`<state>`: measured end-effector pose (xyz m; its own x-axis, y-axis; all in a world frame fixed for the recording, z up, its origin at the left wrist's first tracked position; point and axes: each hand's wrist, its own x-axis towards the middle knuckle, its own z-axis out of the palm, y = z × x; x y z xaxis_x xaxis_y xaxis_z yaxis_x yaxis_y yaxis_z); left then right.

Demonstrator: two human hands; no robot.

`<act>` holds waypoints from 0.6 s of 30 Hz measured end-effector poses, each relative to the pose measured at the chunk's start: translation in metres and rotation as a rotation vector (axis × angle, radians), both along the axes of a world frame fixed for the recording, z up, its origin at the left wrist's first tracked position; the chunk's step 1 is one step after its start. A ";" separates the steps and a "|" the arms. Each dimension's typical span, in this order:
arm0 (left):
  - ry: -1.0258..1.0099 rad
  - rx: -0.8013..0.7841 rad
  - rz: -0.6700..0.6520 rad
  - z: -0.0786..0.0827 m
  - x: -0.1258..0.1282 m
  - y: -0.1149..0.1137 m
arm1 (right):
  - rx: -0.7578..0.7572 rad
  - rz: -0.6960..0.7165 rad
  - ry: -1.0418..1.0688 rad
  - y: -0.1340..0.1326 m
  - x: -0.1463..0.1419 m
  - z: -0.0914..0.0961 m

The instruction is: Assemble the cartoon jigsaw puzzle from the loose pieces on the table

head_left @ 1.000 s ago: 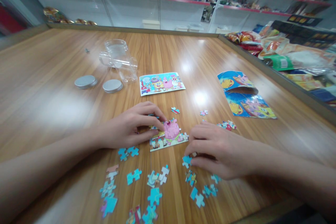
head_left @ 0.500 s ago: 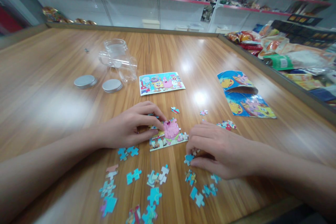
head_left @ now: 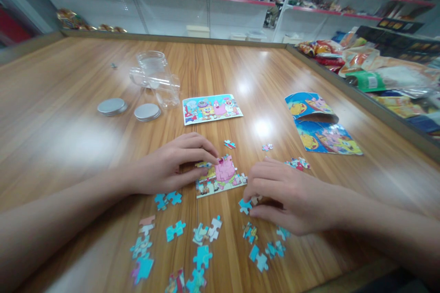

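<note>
A partly joined jigsaw puzzle [head_left: 225, 171] lies on the table, showing a pink cartoon figure and part of a yellow one. My left hand [head_left: 182, 160] rests over its left side, thumb and fingers apart, fingertips on the upper left part, which they partly hide. Just right of the puzzle, my right hand [head_left: 282, 192] is curled, with index finger and thumb at a blue puzzle piece [head_left: 244, 206]. Another pale piece [head_left: 256, 200] shows under that hand. Several loose blue pieces [head_left: 202, 256] lie nearer to me.
Behind the puzzle lies a picture card [head_left: 212, 110] with cartoon figures. Clear plastic jars [head_left: 154, 78] and grey lids [head_left: 147, 112] stand at the back left. A curled blue printed sheet [head_left: 323, 123] is at the right, near packaged goods [head_left: 378, 73] beyond the table's edge.
The blue piece at my right fingertips has shifted slightly left and turned a little. My left fingers have moved slightly up and right over the puzzle, uncovering more of its yellow part.
</note>
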<state>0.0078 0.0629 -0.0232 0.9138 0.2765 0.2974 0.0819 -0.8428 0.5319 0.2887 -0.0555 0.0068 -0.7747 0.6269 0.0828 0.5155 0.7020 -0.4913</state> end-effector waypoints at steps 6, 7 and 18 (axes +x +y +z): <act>-0.017 -0.036 0.054 0.000 -0.001 -0.002 | 0.008 0.153 -0.095 -0.003 -0.002 0.004; -0.006 -0.034 0.050 0.001 -0.001 -0.002 | 0.004 0.155 -0.110 -0.004 -0.002 0.004; 0.028 -0.003 0.026 0.000 -0.003 0.000 | -0.042 0.101 -0.142 -0.006 -0.004 0.005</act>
